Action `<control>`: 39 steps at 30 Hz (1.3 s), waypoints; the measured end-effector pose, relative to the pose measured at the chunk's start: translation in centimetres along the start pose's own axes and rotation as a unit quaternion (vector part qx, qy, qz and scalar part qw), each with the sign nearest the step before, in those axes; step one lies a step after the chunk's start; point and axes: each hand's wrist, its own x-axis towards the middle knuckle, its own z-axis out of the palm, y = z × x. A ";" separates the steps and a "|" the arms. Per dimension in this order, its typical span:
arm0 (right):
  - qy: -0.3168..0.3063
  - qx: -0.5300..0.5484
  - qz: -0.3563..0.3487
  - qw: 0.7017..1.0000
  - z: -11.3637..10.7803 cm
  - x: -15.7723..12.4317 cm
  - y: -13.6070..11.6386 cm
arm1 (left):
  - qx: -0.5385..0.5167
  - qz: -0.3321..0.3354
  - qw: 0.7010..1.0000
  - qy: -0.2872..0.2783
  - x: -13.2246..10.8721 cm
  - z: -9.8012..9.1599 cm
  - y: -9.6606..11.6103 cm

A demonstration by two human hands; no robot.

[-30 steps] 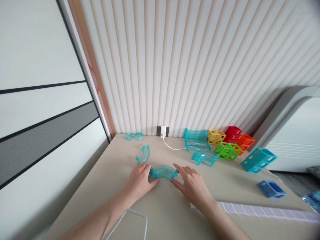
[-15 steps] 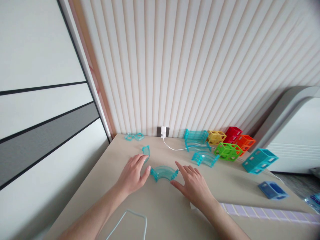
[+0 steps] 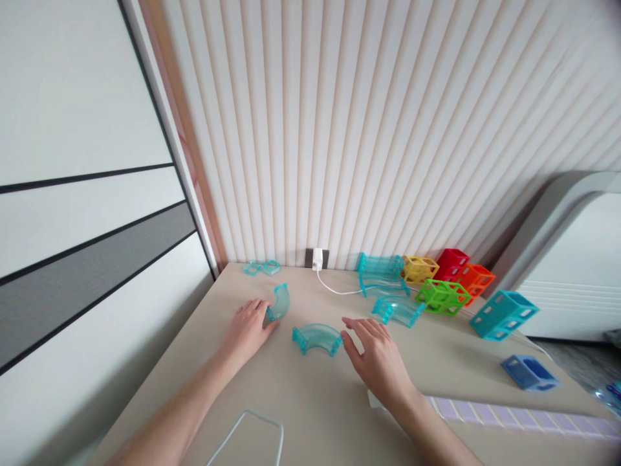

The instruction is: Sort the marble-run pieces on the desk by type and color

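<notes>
My left hand (image 3: pixel 250 329) has its fingers and thumb around the near end of a small translucent teal curved track piece (image 3: pixel 280 301). That end is partly covered by the hand. A second curved teal track piece (image 3: pixel 317 338) lies flat on the table between my hands, its connectors at both ends showing. Just to the right of it is my right hand (image 3: pixel 376 349), fingers apart with nothing in them. The right thumb is beside that piece's right end; whether it touches, I cannot tell.
More teal track pieces (image 3: pixel 381 266) and a curved one (image 3: pixel 398 309) lie at the back right, beside coloured cube frames such as the green one (image 3: pixel 442 296). Small teal parts (image 3: pixel 262 266) sit at the back left. A white charger cable (image 3: pixel 334 289) and a lilac keyboard-like strip (image 3: pixel 504 414) are also there.
My left hand has shifted left from beside the middle track piece and closed around the left one, which has turned slightly. My right hand has drawn slightly right.
</notes>
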 end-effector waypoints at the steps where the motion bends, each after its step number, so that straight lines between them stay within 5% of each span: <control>1: 0.004 0.002 -0.002 1.000 0.1 0.0 0.0 | -0.016 0.001 1.000 0.021 0.1 -0.1 0.0; 7: 0.053 0.055 -0.033 0.997 -0.1 0.1 -0.6 | -0.217 0.049 0.956 0.190 -0.1 -1.7 1.9; 15: 0.020 0.109 -0.170 0.979 -0.5 -0.7 -1.6 | -0.404 0.151 0.897 0.095 -2.8 -2.6 7.3; 21: -0.019 0.090 -0.228 0.969 -0.7 -0.7 -2.2 | -0.413 0.206 0.883 0.084 -3.8 -2.3 8.7; 28: 0.002 0.260 -0.132 0.957 0.0 -1.6 -1.3 | -0.367 0.293 0.880 0.077 -4.2 -1.9 7.4; 32: -0.053 0.424 -0.047 0.903 -0.3 -1.7 -1.0 | -0.332 0.201 0.907 0.164 -3.9 -1.5 6.6; 39: -0.135 0.568 -0.005 0.812 -0.6 -1.7 -1.3 | -0.372 0.200 0.903 0.085 -3.1 -1.3 6.3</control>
